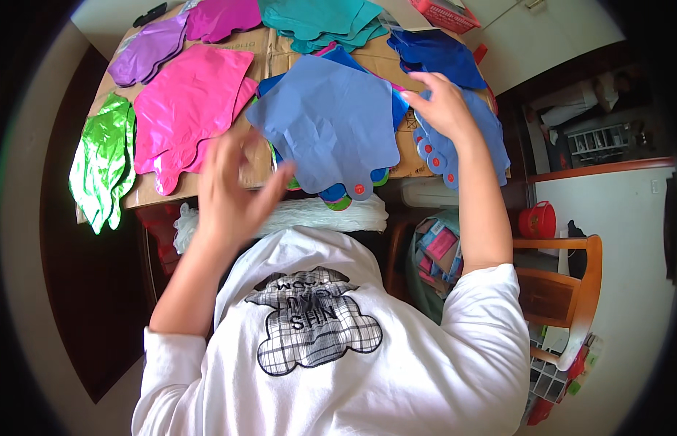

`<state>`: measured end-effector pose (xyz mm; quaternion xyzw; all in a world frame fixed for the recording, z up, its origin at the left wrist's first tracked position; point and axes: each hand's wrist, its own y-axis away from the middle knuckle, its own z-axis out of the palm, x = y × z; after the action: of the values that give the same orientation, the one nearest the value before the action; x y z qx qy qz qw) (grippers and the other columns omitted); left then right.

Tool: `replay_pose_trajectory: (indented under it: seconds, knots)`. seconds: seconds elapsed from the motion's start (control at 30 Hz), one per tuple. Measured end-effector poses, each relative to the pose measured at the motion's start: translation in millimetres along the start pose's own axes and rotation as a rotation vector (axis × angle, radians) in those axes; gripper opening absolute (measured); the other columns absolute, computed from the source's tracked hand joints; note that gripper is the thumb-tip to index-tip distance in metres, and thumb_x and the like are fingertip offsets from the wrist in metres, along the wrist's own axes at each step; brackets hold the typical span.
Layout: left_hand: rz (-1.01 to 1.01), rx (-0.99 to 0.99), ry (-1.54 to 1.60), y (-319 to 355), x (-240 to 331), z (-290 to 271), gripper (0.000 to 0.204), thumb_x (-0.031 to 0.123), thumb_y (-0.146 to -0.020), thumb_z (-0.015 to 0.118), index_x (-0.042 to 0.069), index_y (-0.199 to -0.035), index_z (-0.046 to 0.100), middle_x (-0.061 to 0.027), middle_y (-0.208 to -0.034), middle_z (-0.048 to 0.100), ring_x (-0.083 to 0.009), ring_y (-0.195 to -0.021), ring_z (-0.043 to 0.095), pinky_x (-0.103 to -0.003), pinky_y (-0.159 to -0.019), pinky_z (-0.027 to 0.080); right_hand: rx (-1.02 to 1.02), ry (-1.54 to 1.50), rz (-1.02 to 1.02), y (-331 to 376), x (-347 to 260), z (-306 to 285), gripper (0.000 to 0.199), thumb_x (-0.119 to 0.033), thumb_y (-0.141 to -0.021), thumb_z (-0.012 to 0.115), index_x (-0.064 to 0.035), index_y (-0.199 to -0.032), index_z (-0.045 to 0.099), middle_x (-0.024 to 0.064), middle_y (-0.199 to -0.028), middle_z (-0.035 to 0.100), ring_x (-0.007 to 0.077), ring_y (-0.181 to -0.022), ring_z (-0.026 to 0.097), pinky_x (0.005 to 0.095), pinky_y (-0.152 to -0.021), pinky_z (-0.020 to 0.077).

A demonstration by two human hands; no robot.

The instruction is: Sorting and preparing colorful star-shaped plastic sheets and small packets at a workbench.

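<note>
Head view: my left hand (pixel 233 185) is raised over the near edge of the cardboard-covered table (pixel 269 58), fingers spread, gripping nothing, motion-blurred. My right hand (pixel 444 105) lies flat, fingers loose, on the blue balloon stack (pixel 469 142) at the right edge, not clasping it. A slate-blue foil balloon (pixel 331 123) lies flat mid-table between both hands. Pink balloon (pixel 186 109) left of it, green balloons (pixel 102 160) at the left edge, teal balloons (pixel 327 22) at the far edge.
</note>
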<state>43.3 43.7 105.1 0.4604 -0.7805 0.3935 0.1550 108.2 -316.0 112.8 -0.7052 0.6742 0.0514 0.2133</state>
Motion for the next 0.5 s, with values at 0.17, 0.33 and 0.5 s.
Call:
replay_pose_trajectory:
  seconds: [0.17,0.33,0.5]
  knots:
    - [-0.865,-0.822,0.947,67.9,-18.0,49.0,0.055,0.036,-0.091,0.067,0.003,-0.132,0.049,-0.0095,-0.115,0.061,-0.019,-0.101,0.06,-0.035,-0.087,0.048,-0.182,-0.038,-0.121,-43.2,-21.1,37.1,0.065,-0.036,-0.081,0.071,0.0006,-0.131,0.051,0.0232,-0.13,0.054,0.0364,-0.123,0.051,0.0411,-0.104,0.0409]
    - [-1.077,-0.62,1.512,42.6,-5.4,90.4,0.056,0.037,-0.09,0.067,0.004,-0.132,0.047,-0.0116,-0.124,0.057,-0.0238,-0.11,0.057,-0.044,-0.095,0.047,-0.25,0.008,-0.165,-29.7,-52.2,53.0,0.063,-0.033,-0.081,0.071,0.0015,-0.13,0.051,0.0224,-0.128,0.056,0.0353,-0.121,0.052,0.0408,-0.103,0.0415]
    - [-1.138,-0.694,1.597,39.4,3.7,92.2,0.06,0.039,-0.09,0.065,0.003,-0.133,0.045,-0.0163,-0.125,0.057,-0.0307,-0.114,0.057,-0.051,-0.096,0.048,-0.276,-0.005,-0.041,-19.4,-55.9,35.7,0.06,-0.027,-0.08,0.072,-0.0007,-0.129,0.052,0.0198,-0.124,0.059,0.0322,-0.117,0.056,0.0379,-0.099,0.0442]
